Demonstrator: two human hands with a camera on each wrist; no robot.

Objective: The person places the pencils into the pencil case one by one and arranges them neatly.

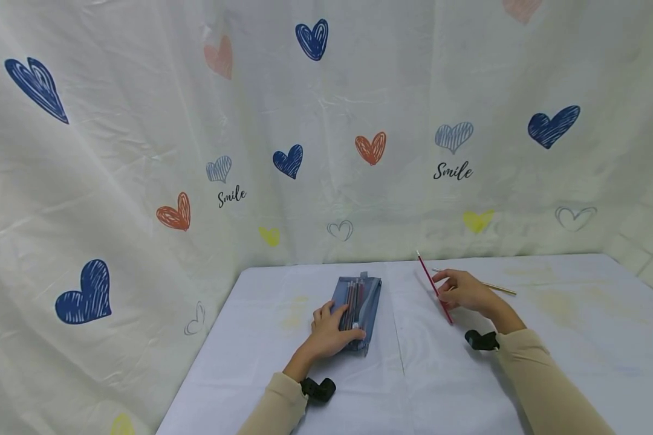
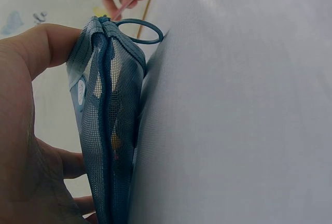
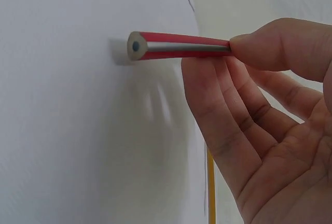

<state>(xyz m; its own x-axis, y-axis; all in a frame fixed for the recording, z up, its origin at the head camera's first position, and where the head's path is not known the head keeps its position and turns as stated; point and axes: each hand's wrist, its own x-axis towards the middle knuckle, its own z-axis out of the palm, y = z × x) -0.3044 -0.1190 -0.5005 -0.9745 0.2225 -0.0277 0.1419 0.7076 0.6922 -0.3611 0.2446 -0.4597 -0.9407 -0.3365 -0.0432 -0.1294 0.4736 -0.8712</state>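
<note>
A blue mesh zippered pencil case with several pencils showing inside lies left of the table's middle. My left hand rests across it, thumb and fingers spread; in the left wrist view the thumb touches the end of the case near its cord loop. On the right, my right hand pinches a red pencil between thumb and fingers, tilted over the cloth. The right wrist view brings out its silvery stripe and blunt, unsharpened end.
A gold-yellow pencil lies on the white cloth-covered table behind the right hand, partly hidden by it. A white curtain printed with hearts hangs at the table's far edge. Each wrist carries a small dark camera.
</note>
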